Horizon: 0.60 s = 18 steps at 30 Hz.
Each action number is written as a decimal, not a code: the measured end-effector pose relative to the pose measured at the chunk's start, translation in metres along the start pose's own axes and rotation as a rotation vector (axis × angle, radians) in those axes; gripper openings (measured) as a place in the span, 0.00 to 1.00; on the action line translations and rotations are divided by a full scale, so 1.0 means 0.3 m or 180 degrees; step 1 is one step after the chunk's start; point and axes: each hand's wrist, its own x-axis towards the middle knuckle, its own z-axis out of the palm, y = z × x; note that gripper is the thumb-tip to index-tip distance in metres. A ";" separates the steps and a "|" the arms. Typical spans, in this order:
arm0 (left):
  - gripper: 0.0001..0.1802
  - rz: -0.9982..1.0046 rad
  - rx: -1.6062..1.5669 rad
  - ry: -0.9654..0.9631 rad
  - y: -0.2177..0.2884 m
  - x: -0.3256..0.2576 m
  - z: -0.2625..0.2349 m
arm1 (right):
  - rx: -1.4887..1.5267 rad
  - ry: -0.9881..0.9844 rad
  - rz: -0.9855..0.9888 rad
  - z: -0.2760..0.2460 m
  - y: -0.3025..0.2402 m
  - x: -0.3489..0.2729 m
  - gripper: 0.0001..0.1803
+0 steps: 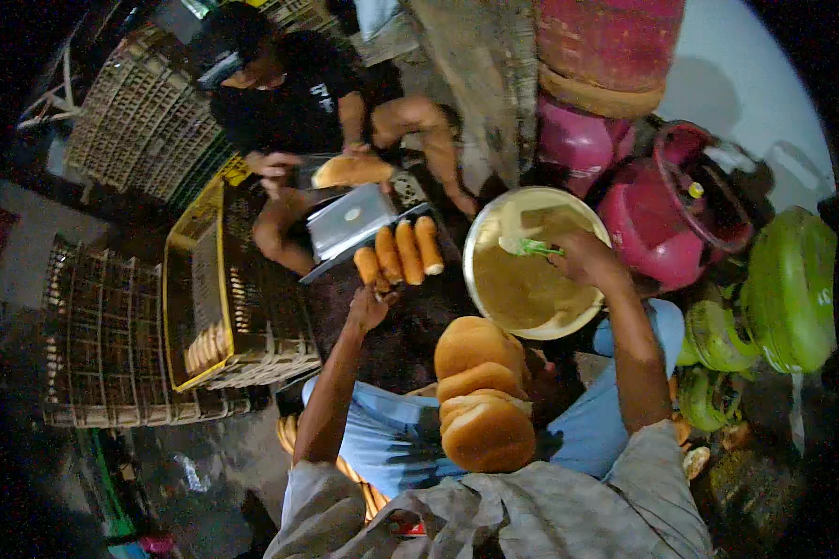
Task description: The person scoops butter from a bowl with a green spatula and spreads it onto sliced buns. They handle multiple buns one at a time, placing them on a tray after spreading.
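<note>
My left hand (373, 309) has its fingers closed at the near end of the leftmost of several long brown bread rolls (407, 253), which lie side by side. Over a round bucket (471, 270) of pale tan cream, my right hand (583, 259) grips a green-handled spreader (536, 247). Whitish cream coats the end of the spreader. Several round golden buns (485, 433) are stacked in front of my body, between my blue-clad legs; one shows a pale split side.
Opposite me, a person in black handles a bread loaf (352, 170) beside a stack of clear plastic bags (350, 222). A yellow-rimmed crate (168, 307) holds rolls at left, among woven crates (112, 326). Pink gas cylinders (653, 224) and green ones (792, 289) stand at right.
</note>
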 end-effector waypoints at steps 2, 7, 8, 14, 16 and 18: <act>0.25 -0.0014 -0.0482 0.0098 0.255 -0.189 -0.043 | -0.0624 -0.0126 0.0463 -0.017 0.017 -0.014 0.14; 0.26 0.1385 -0.1144 -0.0083 0.707 -0.659 -0.204 | -0.1851 -0.0232 0.0401 -0.073 0.036 -0.071 0.16; 0.26 0.1536 -0.0709 -0.0159 0.759 -0.709 -0.211 | -0.2185 -0.0492 0.0468 -0.073 0.035 -0.070 0.17; 0.27 0.1364 -0.0136 -0.0927 0.816 -0.803 -0.231 | -0.2062 -0.0112 0.0692 0.087 0.088 -0.046 0.19; 0.31 0.1334 -0.0267 -0.0570 0.784 -0.769 -0.237 | -0.1803 -0.0162 0.0677 0.127 0.124 -0.039 0.19; 0.35 0.1294 -0.0382 -0.0163 0.753 -0.728 -0.238 | -0.1633 -0.0273 0.0678 0.141 0.144 -0.027 0.18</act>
